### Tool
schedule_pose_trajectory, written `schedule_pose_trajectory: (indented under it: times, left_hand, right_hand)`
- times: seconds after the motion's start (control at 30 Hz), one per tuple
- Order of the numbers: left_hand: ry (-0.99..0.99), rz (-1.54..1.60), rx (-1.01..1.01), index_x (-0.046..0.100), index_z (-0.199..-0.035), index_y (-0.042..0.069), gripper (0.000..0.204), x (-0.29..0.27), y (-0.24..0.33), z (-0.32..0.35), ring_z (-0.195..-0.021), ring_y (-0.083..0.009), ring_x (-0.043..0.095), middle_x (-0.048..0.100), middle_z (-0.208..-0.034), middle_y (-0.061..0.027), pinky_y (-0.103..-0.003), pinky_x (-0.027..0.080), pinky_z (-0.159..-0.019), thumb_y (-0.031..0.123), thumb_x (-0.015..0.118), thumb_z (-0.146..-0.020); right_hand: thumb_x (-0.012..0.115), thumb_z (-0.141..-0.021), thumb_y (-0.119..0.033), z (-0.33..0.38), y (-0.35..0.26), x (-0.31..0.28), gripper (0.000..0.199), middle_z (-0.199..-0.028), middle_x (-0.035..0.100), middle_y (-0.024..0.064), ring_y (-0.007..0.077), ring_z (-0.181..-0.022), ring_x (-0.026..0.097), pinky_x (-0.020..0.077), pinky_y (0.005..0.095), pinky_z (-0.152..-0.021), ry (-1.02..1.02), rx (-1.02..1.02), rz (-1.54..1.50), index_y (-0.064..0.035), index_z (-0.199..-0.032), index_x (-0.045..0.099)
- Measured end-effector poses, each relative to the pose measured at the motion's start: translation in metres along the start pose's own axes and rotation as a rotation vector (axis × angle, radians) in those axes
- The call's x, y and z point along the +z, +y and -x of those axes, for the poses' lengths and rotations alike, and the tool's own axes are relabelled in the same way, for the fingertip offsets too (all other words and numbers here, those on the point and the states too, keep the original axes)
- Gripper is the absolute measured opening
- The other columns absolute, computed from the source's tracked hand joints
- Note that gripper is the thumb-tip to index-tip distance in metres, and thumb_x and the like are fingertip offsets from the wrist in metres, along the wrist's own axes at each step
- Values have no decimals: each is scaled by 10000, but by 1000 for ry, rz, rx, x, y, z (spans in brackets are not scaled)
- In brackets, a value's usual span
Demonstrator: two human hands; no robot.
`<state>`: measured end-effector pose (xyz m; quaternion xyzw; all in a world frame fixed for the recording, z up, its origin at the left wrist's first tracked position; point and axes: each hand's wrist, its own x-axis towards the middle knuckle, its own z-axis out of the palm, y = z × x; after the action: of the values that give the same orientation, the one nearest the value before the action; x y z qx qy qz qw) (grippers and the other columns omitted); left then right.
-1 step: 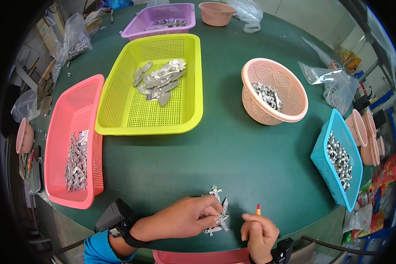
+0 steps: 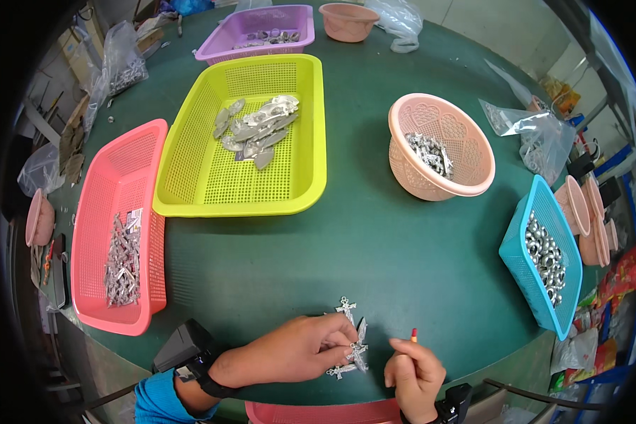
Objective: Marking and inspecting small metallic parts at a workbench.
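Silver cross pendants lie bunched on the green desk, close to its near edge, under & just right of the L hand. L thumb + index look pinched tog. on the middle pc.; the other fingers curl in, tips partly hidden. R hand is apart from the pcs., to their right, fingers curled round a red-tipped stick; most of it's hidden, so can't tell what tool. Main risk, imo: pcs. overlap, so shifting one could snag a neighbor by loop or arm & drag it along. Thin arms give little to grip, so a loose pinch might let one twist or slip. W/ the edge so near, a stray nudge could prob. send one off toward the pink basket past it. Stick tip might scratch the metal if it strays.
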<state>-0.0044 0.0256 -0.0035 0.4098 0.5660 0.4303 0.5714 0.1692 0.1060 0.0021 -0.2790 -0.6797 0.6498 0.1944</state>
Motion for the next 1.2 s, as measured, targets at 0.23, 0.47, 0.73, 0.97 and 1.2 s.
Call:
schedule_pose_trajectory:
  times: [0.23,0.47,0.73,0.97,1.2]
  left_hand:
    - [-10,32,23,413,-852,-9,176,0,-4,0,-555,-176,513,556,-659,-101,-262,400,-531,91,489,-730]
    - [-78,-5,-80,399,-886,-45,164,-2,4,0,-744,-117,536,555,-769,-103,-224,439,-665,54,467,-773]
    - [-1,14,13,414,-831,-5,156,-4,-2,-2,-553,-165,521,558,-652,-101,-255,403,-526,83,490,-727]
    - [-40,-135,177,446,-823,6,143,-5,3,2,-564,-83,488,529,-633,-47,-223,398,-515,87,515,-728]
    - [633,-322,369,537,-858,16,171,-7,43,72,-671,-117,555,573,-726,-53,-212,436,-613,6,543,-687]
  right_hand:
    - [452,-780,-89,-5,-2,5,249,-616,498,44,74,-531,443,359,180,-490,-69,-155,1,24,-1002,453]
    - [494,-757,-62,-5,8,13,128,-628,492,88,85,-509,432,366,199,-480,112,-112,50,30,-818,430]
    - [535,-669,43,-14,5,17,145,-578,483,74,67,-498,421,356,182,-462,33,-116,125,-5,-687,400]
    - [462,-765,-65,-5,9,10,58,-566,432,9,51,-469,365,292,158,-426,321,-90,-47,-16,-794,451]
    - [469,-760,-42,-2,7,7,43,-554,384,-20,33,-457,326,256,147,-407,254,-23,-201,-42,-761,426]
